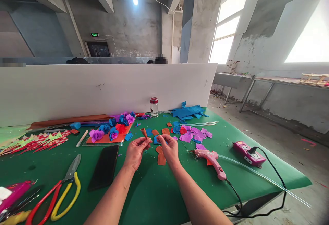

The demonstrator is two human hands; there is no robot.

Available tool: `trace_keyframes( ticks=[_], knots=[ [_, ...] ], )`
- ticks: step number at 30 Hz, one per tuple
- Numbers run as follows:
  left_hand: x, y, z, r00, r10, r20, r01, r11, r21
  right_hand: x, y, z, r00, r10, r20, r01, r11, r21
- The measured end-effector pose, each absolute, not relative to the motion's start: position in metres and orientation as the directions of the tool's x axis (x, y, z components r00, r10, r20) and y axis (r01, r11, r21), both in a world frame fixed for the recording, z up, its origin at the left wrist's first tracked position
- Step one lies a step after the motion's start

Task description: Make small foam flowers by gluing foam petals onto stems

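My left hand (137, 151) pinches the lower end of a small orange-brown paper roll (144, 132), which stands up from the fingers and flares at its top. Beside it, my right hand (168, 148) has thumb and forefinger pressed together; anything between those fingertips is too small to make out. A blue paper piece (156, 140) shows just past the right fingertips. Below the hands lie orange-brown paper petals (161, 158) on the green table. To the right of my right hand are purple paper petals (186, 137) and a pink hot glue gun (210, 158) lying on its side.
Finished paper flowers (97, 135) lie at the back left. Red-and-yellow-handled scissors (59, 190) and a black phone (104, 166) are at left. A lidded glass jar (154, 108) stands before the white partition (108, 88). A pink power strip (249, 153) with a black cord sits at right.
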State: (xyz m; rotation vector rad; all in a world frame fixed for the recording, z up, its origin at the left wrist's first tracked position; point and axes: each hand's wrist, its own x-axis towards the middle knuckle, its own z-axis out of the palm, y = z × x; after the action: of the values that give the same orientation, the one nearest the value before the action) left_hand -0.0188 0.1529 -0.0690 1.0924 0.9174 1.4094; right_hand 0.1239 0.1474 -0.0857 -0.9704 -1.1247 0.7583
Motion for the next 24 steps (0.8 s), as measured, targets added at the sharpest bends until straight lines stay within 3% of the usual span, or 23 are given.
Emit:
trace_keyframes(
  ticks=[8,19,24],
  knots=[
    [-0.0241,0.1579,-0.0689,-0.001,0.995,0.099,-0.365,-0.093,0.926,0.1223,0.1483,-0.0899,-0.057,0.951,0.304,-0.074,0.300,-0.951],
    [-0.0227,0.1568,-0.0674,0.046,0.995,0.089,-0.395,-0.064,0.916,0.1196,0.1450,-0.0894,-0.148,0.942,0.301,-0.218,0.266,-0.939],
    [-0.0227,0.1554,-0.0687,0.097,0.991,0.095,-0.409,-0.047,0.911,0.1170,0.1444,-0.0892,-0.100,0.950,0.294,-0.275,0.258,-0.926]
  ],
)
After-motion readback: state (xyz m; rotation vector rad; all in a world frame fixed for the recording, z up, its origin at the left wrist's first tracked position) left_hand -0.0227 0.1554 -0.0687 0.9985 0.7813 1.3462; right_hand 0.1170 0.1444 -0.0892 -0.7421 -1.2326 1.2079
